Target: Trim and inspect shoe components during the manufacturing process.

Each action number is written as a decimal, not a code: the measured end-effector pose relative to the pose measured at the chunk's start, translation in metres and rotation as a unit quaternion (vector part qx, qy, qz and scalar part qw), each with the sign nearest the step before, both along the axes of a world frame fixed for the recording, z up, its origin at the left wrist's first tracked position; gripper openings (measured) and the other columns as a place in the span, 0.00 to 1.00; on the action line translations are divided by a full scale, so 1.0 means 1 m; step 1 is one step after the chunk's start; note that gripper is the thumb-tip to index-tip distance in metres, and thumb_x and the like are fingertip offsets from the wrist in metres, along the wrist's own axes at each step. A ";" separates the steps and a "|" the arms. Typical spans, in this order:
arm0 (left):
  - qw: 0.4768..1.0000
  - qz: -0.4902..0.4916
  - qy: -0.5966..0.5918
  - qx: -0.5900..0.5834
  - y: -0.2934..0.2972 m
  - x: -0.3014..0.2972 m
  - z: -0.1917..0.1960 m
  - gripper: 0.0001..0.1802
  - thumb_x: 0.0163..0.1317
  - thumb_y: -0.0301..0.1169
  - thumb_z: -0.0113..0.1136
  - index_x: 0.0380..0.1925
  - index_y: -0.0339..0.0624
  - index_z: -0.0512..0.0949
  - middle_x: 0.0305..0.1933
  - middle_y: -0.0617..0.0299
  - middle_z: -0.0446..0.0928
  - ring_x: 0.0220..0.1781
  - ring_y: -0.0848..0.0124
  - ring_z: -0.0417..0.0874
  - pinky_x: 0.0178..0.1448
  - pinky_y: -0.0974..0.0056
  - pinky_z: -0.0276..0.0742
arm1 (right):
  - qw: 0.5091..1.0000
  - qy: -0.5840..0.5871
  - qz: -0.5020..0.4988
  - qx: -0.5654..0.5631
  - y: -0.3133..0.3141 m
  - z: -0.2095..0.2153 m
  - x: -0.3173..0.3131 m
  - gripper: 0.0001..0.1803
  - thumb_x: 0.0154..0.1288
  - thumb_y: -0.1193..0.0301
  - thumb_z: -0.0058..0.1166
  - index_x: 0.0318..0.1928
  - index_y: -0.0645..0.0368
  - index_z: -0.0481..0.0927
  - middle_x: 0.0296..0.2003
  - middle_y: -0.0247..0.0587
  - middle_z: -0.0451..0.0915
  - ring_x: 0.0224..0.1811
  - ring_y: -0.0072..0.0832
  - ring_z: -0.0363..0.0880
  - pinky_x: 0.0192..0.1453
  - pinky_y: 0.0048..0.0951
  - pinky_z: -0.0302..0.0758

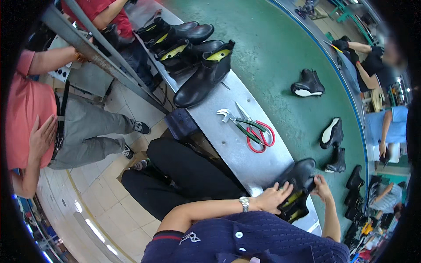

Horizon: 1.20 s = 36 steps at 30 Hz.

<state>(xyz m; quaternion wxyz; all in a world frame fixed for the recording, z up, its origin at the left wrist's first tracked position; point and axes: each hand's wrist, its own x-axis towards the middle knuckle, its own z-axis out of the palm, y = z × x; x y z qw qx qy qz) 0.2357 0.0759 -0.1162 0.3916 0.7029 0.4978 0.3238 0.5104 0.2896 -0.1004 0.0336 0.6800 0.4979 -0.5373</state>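
A black ankle boot (301,173) with a yellow-green lining lies at the near right end of the metal bench, toe pointing away from me. My left hand (272,198), with a wristwatch on its wrist, grips the boot's left side near the opening. On the other side, my right hand (322,187) pinches the upper's edge between thumb and fingers. Farther along the bench lie scissors (262,136) with red handles, crossed with green-handled pincers (239,122). The boot's sole is hidden from view.
Several black boots (204,76) stand at the bench's far end. Beyond the bench, a green surface (258,48) carries more boots, including a white-soled one (308,83). A grey metal post (105,61) rises at left, beside a standing person (33,114). Other people work at right.
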 end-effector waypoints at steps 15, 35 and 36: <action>0.995 0.057 -0.070 -0.040 0.009 -0.103 0.003 0.38 0.58 0.39 0.64 0.66 0.35 0.65 0.69 0.41 0.64 0.67 0.49 0.70 0.69 0.54 0.67 | 0.482 0.198 0.536 0.664 0.008 0.072 -0.531 0.28 0.58 0.57 0.64 0.56 0.56 0.75 0.56 0.48 0.74 0.63 0.42 0.69 0.57 0.40 0.74; 0.778 0.483 -0.370 0.155 -0.132 -0.247 0.091 0.61 0.46 0.29 0.75 0.76 0.41 0.44 0.74 0.56 0.58 0.71 0.70 0.64 0.73 0.66 0.56 | 0.644 0.384 0.660 -0.040 -0.123 0.224 -0.586 0.32 0.77 0.47 0.35 0.55 0.63 0.80 0.47 0.40 0.82 0.50 0.21 0.78 0.60 0.23 0.69; 0.783 0.483 -0.351 0.172 -0.140 -0.244 0.090 0.62 0.46 0.28 0.75 0.76 0.42 0.43 0.74 0.57 0.58 0.71 0.70 0.64 0.73 0.65 0.56 | 0.647 0.393 0.652 -0.040 -0.133 0.216 -0.582 0.35 0.78 0.46 0.30 0.58 0.63 0.78 0.51 0.41 0.81 0.54 0.23 0.77 0.64 0.25 0.67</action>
